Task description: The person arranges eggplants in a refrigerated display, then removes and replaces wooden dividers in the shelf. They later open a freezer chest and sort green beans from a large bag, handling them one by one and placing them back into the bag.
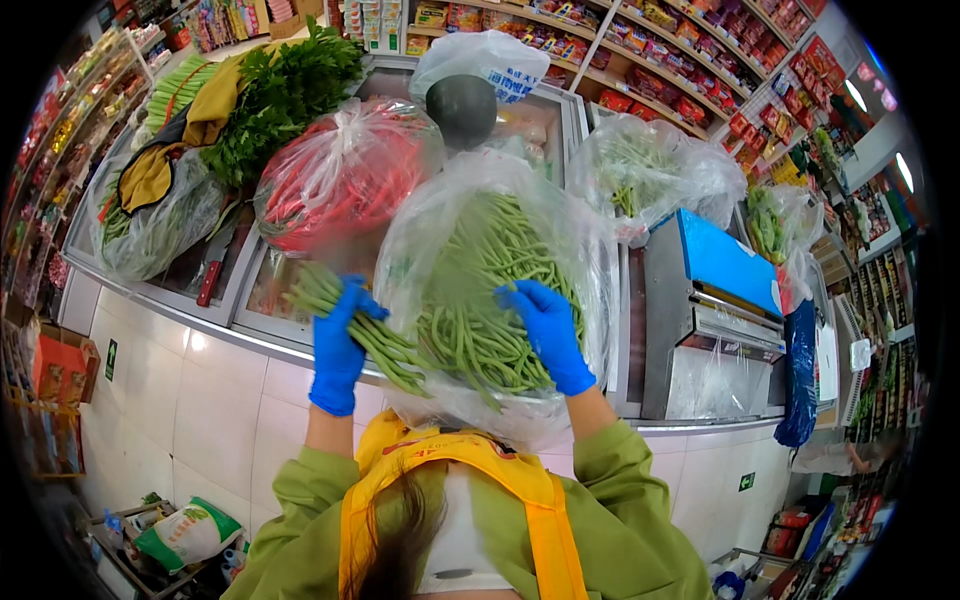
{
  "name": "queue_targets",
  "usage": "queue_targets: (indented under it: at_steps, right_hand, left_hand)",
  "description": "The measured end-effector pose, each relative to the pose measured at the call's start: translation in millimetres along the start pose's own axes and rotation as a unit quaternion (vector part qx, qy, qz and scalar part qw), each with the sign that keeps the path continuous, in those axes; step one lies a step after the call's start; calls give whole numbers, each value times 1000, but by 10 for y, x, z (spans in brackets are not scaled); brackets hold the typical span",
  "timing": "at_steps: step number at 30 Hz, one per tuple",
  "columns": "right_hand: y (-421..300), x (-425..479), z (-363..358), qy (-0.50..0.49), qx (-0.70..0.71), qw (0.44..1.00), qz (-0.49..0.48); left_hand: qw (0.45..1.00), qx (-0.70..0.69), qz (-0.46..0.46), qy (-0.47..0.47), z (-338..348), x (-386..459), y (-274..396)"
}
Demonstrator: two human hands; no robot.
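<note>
My left hand (pixel 343 346), in a blue glove, is closed around a bundle of green beans (pixel 386 351), whose ends stick out on both sides of the fist. To its right a large clear plastic bag (pixel 405 247) lies open, with a heap of loose green beans (pixel 480 322) inside. My right hand (pixel 546 330), also gloved in blue, is over the right part of this heap. Its thumb and forefinger come together at a bean tip; whether they grip it is not clear. Behind my left hand sits a tied clear bag of red chillies (pixel 349 176).
The bags rest on a glass-topped freezer (pixel 277 330). A red-handled knife (pixel 211 277) lies at the left, near leafy celery (pixel 281 97). At the right stand a film wrapping machine (pixel 712 322) and a bag of greens (pixel 645 169). A dark round object (pixel 461 111) is behind the beans.
</note>
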State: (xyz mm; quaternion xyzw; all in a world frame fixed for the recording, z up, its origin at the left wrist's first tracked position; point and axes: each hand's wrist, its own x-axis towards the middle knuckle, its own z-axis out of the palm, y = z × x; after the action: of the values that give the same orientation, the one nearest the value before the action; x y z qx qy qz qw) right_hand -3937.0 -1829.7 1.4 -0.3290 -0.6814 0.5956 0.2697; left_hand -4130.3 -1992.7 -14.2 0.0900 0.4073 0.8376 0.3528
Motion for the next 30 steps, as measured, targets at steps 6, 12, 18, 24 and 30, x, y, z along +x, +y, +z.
queue_targets:
  at_steps: [6, 12, 18, 24, 30]
  right_hand:
    - [-221, -89, 237, -46, -26, 989, -138]
    - [-700, -192, 352, 161, -92, 947, -263]
    - [-513, -414, 463, 114, -182, 907, -361]
    - [-75, -592, 556, 121, 8, 969, -216]
    - [82, -571, 527, 119, 138, 982, -49]
  left_hand:
    - [983, 170, -53, -50, 453, -249, -286]
    - [988, 97, -116, -21, 360, -161, -327]
    - [975, -107, -193, -39, 328, -119, -337]
    - [972, -191, -133, -19, 323, -140, -155]
    - [941, -300, -65, -144, 142, 13, -304]
